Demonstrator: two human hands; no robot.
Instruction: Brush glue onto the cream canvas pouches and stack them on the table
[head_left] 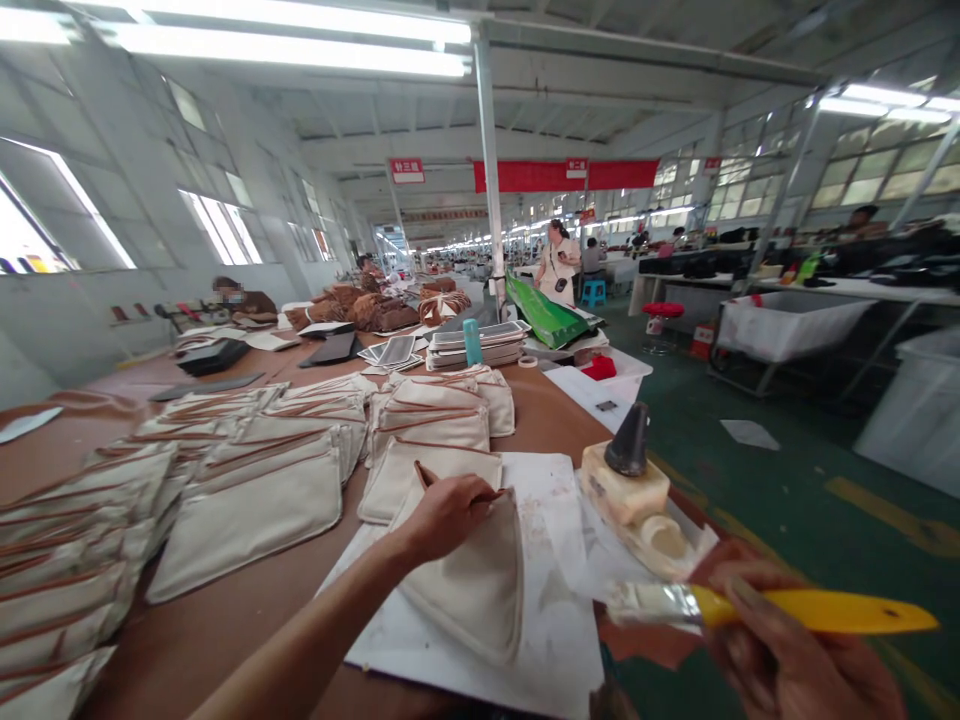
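My left hand [450,515] grips the upper edge of a cream fabric pouch [480,590] with brown trim, which lies on a white sheet [547,500]. Its fingers are pressed together at the pouch's opening. At the lower right my right hand [787,640] holds a brush by its yellow handle [847,611], the pale bristles pointing left, close to the sheet's right edge. Beyond the brush stands a stained, cream-coloured container [626,485] with a dark cone on top.
Rows of cream pouches [255,510] cover the left of the brown table [547,410]. Farther back are stacked panels [480,350], a turquoise cylinder [472,342] and a green bag [547,315]. People work in the background; one person [559,265] stands in the aisle.
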